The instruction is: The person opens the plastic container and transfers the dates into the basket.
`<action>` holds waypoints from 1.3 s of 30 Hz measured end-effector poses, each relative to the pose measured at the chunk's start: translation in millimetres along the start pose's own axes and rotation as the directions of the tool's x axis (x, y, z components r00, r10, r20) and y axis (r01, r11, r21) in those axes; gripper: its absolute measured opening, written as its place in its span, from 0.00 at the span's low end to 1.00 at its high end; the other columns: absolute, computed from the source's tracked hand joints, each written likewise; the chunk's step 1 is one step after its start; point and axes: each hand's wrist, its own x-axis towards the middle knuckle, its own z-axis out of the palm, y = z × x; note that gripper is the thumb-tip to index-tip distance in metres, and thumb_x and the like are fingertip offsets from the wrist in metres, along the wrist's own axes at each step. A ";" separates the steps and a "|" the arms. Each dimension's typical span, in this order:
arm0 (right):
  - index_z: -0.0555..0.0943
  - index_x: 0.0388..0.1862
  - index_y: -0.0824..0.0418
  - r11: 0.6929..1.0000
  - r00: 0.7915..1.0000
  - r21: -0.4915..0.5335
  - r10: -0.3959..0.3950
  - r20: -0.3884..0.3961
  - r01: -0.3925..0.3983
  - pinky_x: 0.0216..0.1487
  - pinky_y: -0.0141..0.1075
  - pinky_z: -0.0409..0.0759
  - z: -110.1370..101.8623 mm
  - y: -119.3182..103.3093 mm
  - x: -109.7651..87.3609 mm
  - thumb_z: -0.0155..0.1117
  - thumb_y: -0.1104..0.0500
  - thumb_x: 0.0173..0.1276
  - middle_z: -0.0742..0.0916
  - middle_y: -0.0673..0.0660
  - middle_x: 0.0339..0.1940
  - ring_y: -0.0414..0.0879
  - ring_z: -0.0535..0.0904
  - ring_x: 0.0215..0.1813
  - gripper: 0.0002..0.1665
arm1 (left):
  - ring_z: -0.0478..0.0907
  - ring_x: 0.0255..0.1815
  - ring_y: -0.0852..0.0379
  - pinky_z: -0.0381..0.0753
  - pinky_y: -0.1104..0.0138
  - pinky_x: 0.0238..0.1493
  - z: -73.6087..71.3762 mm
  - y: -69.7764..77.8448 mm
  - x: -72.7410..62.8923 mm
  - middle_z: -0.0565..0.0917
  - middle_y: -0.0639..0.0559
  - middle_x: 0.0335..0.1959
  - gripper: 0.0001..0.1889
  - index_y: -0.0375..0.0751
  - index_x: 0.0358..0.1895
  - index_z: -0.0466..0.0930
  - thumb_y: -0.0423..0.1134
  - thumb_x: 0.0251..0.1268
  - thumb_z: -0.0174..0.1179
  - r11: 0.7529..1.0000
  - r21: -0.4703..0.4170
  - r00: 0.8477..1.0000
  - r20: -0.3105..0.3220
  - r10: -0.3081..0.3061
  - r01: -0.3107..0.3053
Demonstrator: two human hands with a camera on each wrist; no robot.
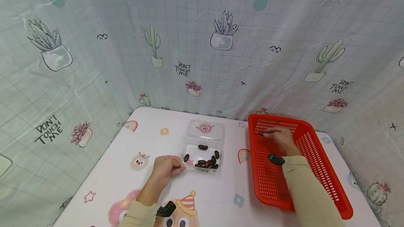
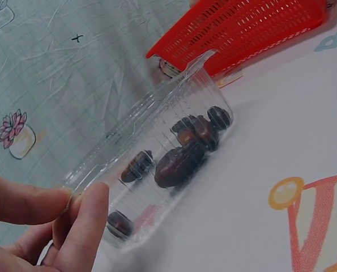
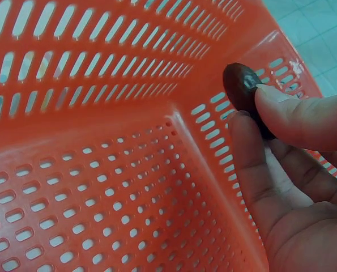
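My left hand (image 1: 166, 166) pinches the left rim of a clear plastic clamshell box (image 1: 202, 152) with its lid folded back. Several dark brown dates (image 1: 208, 163) lie in the box, most bunched along its near side; the left wrist view shows them through the clear wall. Over at the right, my right hand (image 1: 282, 140) reaches inside a red plastic basket (image 1: 257, 171). Between thumb and fingers it holds one date (image 3: 244, 85), raised above the perforated floor near a corner.
Both the box and the basket stand on a white table (image 1: 151, 125) printed with cartoon figures. A patterned curtain (image 1: 195, 45) hangs behind the table and along its sides. Table surface separates the box from the basket.
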 end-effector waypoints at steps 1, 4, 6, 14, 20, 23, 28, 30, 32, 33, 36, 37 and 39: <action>0.83 0.61 0.70 1.000 1.000 0.000 0.002 0.000 -0.002 0.43 0.22 0.82 0.5 0.8 0.4 0.70 0.60 0.72 0.87 0.38 0.35 0.32 0.82 0.40 0.23 | 0.86 0.30 0.53 0.94 0.63 0.35 -0.3 -0.1 0.0 0.83 0.43 0.29 0.12 0.16 0.47 0.77 0.17 0.60 0.58 1.000 -0.001 1.000 0.000 0.000 0.000; 0.84 0.60 0.70 1.000 1.000 -0.011 0.015 0.003 -0.015 0.44 0.23 0.82 0.3 2.8 1.0 0.70 0.60 0.72 0.87 0.39 0.35 0.33 0.82 0.40 0.22 | 0.86 0.30 0.53 0.94 0.63 0.35 -0.4 0.0 0.3 0.82 0.43 0.29 0.11 0.16 0.46 0.77 0.17 0.60 0.58 1.000 -0.003 1.000 0.001 0.002 -0.002; 0.85 0.60 0.68 0.999 0.999 -0.020 0.032 0.006 -0.032 0.49 0.27 0.82 0.2 3.5 1.1 0.70 0.59 0.72 0.87 0.39 0.36 0.36 0.82 0.42 0.21 | 0.86 0.30 0.53 0.94 0.63 0.35 -0.3 0.2 -0.1 0.83 0.43 0.29 0.11 0.17 0.47 0.77 0.17 0.60 0.58 1.000 -0.001 1.000 0.001 0.003 -0.003; 0.86 0.59 0.65 0.997 0.997 -0.035 0.071 0.045 -0.069 0.71 0.50 0.77 0.7 6.4 1.1 0.69 0.60 0.72 0.89 0.45 0.42 0.50 0.81 0.55 0.18 | 0.86 0.29 0.54 0.94 0.63 0.35 -0.4 0.1 -2.0 0.83 0.43 0.29 0.11 0.17 0.46 0.78 0.17 0.61 0.59 1.000 0.003 1.000 -0.005 0.005 -0.005; 0.87 0.56 0.68 0.996 0.997 -0.064 0.065 0.028 -0.063 0.72 0.55 0.76 3.0 9.5 0.6 0.69 0.63 0.71 0.86 0.63 0.57 0.60 0.76 0.65 0.17 | 0.86 0.30 0.53 0.94 0.62 0.36 -0.6 0.8 -2.7 0.83 0.42 0.30 0.11 0.17 0.46 0.78 0.17 0.61 0.59 1.000 0.003 1.000 -0.004 0.005 -0.005; 0.86 0.56 0.70 0.995 0.998 -0.081 0.065 0.027 -0.063 0.71 0.54 0.78 3.4 9.8 0.1 0.68 0.64 0.71 0.85 0.66 0.60 0.62 0.76 0.66 0.18 | 0.87 0.30 0.53 0.94 0.62 0.36 -0.6 1.2 -3.6 0.84 0.41 0.31 0.11 0.17 0.47 0.78 0.18 0.61 0.59 1.000 0.010 1.000 -0.008 -0.003 0.003; 0.84 0.59 0.72 0.983 0.997 -0.180 0.046 0.059 -0.034 0.66 0.52 0.82 0.0 11.3 -4.2 0.65 0.63 0.72 0.86 0.67 0.59 0.64 0.78 0.65 0.20 | 0.86 0.29 0.54 0.94 0.63 0.35 -1.7 0.8 -5.1 0.83 0.41 0.31 0.12 0.16 0.48 0.77 0.18 0.61 0.58 1.000 0.008 1.000 -0.012 -0.013 0.013; 0.84 0.59 0.71 0.976 0.997 -0.218 0.040 0.068 -0.024 0.65 0.52 0.84 -3.2 8.6 -6.7 0.64 0.63 0.72 0.86 0.69 0.59 0.65 0.79 0.65 0.20 | 0.86 0.28 0.54 0.94 0.63 0.35 -1.6 1.7 -5.3 0.83 0.42 0.30 0.12 0.16 0.48 0.77 0.18 0.61 0.58 1.000 0.001 1.000 -0.007 -0.012 0.012; 0.85 0.58 0.71 0.967 0.997 -0.254 0.032 0.065 -0.015 0.61 0.51 0.86 -7.0 2.5 -10.3 0.61 0.63 0.74 0.86 0.69 0.58 0.65 0.80 0.63 0.19 | 0.86 0.28 0.54 0.94 0.64 0.35 -1.5 2.9 -5.3 0.83 0.42 0.30 0.13 0.16 0.49 0.77 0.18 0.61 0.58 1.000 -0.001 1.000 -0.001 -0.013 0.013; 0.84 0.58 0.72 0.964 0.998 -0.265 0.021 0.055 -0.006 0.59 0.50 0.87 -8.2 -1.6 -12.6 0.61 0.63 0.74 0.86 0.70 0.58 0.65 0.81 0.61 0.18 | 0.86 0.28 0.54 0.94 0.64 0.35 -1.5 3.4 -5.0 0.83 0.42 0.30 0.13 0.16 0.49 0.77 0.17 0.61 0.58 1.000 -0.004 1.000 0.003 -0.013 0.013; 0.82 0.60 0.72 0.968 0.999 -0.247 -0.032 0.036 0.039 0.56 0.45 0.89 -10.4 -17.8 -21.1 0.60 0.61 0.76 0.85 0.70 0.59 0.58 0.84 0.56 0.20 | 0.86 0.29 0.53 0.94 0.63 0.35 -1.1 4.7 -3.7 0.83 0.42 0.31 0.13 0.16 0.49 0.77 0.17 0.61 0.58 1.000 -0.009 1.000 0.008 -0.014 0.014; 0.81 0.62 0.71 0.969 0.998 -0.239 -0.055 0.036 0.063 0.56 0.43 0.88 -10.8 -24.0 -24.5 0.60 0.60 0.77 0.85 0.69 0.60 0.54 0.85 0.55 0.21 | 0.86 0.29 0.54 0.94 0.63 0.36 -1.0 4.8 -3.1 0.83 0.42 0.31 0.13 0.16 0.49 0.77 0.17 0.61 0.58 1.000 -0.010 1.000 0.010 -0.014 0.014; 0.80 0.64 0.70 0.973 0.995 -0.206 -0.096 0.039 0.102 0.56 0.39 0.89 -9.4 -37.0 -31.3 0.62 0.59 0.77 0.85 0.64 0.58 0.47 0.85 0.52 0.23 | 0.86 0.30 0.54 0.94 0.63 0.36 -0.4 4.3 -2.1 0.83 0.43 0.30 0.13 0.15 0.49 0.77 0.17 0.60 0.58 1.000 -0.016 1.000 0.017 -0.011 0.012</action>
